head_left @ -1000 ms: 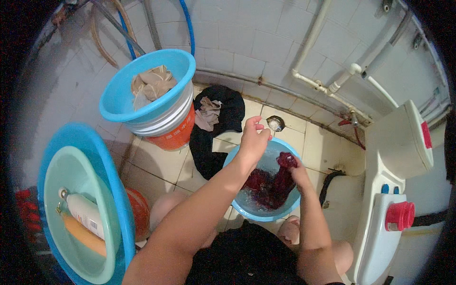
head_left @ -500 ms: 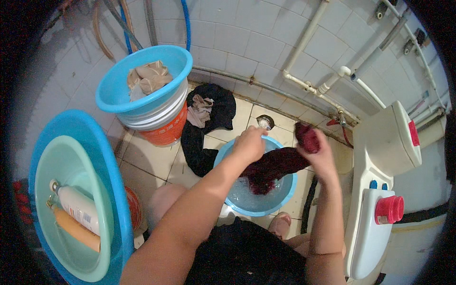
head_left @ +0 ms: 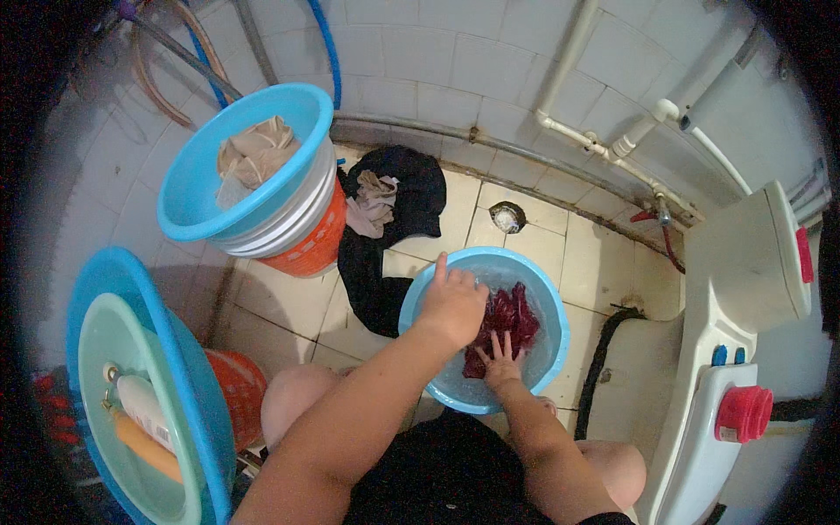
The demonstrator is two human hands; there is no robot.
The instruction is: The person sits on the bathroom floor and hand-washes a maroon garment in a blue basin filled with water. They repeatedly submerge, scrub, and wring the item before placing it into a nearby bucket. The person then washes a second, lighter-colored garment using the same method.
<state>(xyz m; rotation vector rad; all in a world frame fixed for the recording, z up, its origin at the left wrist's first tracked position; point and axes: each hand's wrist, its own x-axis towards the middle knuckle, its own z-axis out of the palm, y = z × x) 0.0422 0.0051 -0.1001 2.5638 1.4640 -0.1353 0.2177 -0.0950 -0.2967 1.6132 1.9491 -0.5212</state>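
A dark red wet cloth [head_left: 516, 319] lies in the water of a light blue basin [head_left: 560, 341] on the floor in front of me. My right hand [head_left: 503, 363] rests on its near part, fingers spread and pressing down. Over the basin's left side is my left hand [head_left: 452, 306], back upward, one finger raised and the others apart and bent toward the water; nothing shows in its grasp. Whether its fingertips touch the cloth is hidden.
Left of the basin, black clothing [head_left: 376, 280] with a beige cloth [head_left: 374, 206] lies on the tiles. A blue basin [head_left: 315, 131] tops a bucket [head_left: 306, 249]. Nearer are a green basin [head_left: 96, 350] with bottles, a floor drain [head_left: 507, 217] and a toilet [head_left: 735, 262] at right.
The red cloth was held up above the basin, mostly by my right hand; now it lies in the water. My right hand came down and left and its fingers opened out.
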